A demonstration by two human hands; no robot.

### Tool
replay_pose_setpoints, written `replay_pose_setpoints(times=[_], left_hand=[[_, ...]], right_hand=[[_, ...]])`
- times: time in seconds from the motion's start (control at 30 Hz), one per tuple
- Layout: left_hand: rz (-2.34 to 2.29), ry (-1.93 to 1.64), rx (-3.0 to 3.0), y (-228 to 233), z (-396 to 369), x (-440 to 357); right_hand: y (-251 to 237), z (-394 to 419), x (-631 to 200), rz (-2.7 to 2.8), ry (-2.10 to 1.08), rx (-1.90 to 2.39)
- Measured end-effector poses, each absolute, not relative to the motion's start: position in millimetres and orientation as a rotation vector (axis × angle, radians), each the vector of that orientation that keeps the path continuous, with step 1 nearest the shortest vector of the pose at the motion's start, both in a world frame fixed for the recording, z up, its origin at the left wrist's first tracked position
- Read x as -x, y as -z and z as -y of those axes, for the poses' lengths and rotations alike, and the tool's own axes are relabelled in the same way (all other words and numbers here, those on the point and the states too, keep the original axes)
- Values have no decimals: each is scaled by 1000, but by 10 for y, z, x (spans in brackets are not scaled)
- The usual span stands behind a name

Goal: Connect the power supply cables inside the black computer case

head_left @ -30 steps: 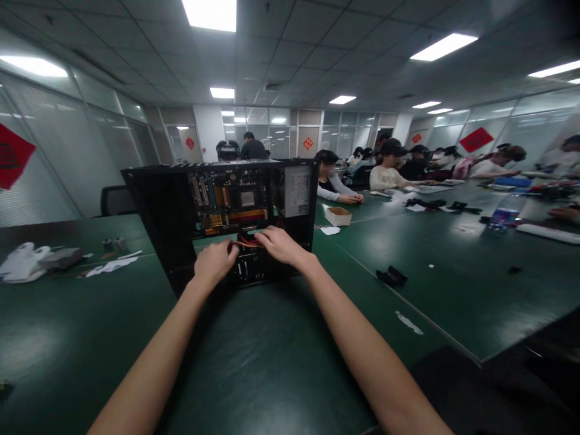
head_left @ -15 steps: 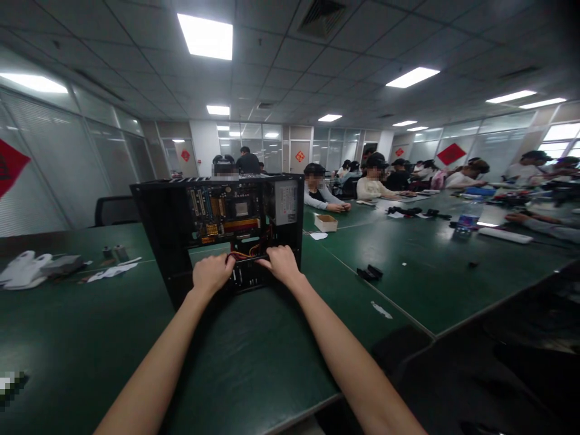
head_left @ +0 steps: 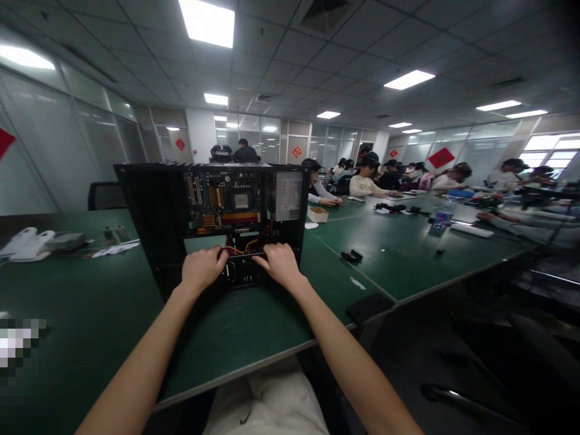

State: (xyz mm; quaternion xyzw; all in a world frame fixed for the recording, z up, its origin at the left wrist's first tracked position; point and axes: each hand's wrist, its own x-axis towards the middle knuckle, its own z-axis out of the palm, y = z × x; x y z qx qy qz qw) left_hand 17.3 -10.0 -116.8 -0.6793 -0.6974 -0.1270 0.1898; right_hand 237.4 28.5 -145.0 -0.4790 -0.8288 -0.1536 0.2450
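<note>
An open black computer case (head_left: 147, 223) stands upright on the green table in front of me. Inside it a motherboard (head_left: 222, 202), a silver power supply (head_left: 289, 196) and yellow and red cables (head_left: 244, 246) are visible. My left hand (head_left: 203, 267) is closed over a thin metal bar of the case, below the motherboard. On the same bar, further right and near the cables, my right hand (head_left: 281, 264) is closed too. My fingertips are hidden behind the bar.
On the left lie a white plastic bag (head_left: 28, 244), a grey box (head_left: 67, 241) and paper. A small open box (head_left: 318, 214), black parts (head_left: 351, 256) and a bottle (head_left: 443, 216) are on the right. The table's front edge (head_left: 235, 377) runs before my lap. Several people sit beyond.
The case has come nearer to me and to the table's front edge, with both hands still on its bar. My view has tilted down, and my lap now shows.
</note>
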Motion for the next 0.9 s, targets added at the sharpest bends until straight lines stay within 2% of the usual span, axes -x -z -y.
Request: replay_pose_setpoints(times=[0.43,0.9], left_hand=[[1860,507,1864,1241,440,-238],[1752,663,1816,1332,402,-195]], right_hand=[[1586,-20,-2417,2112,471,1220],[1625,-32,-2398,2069,487,1199]])
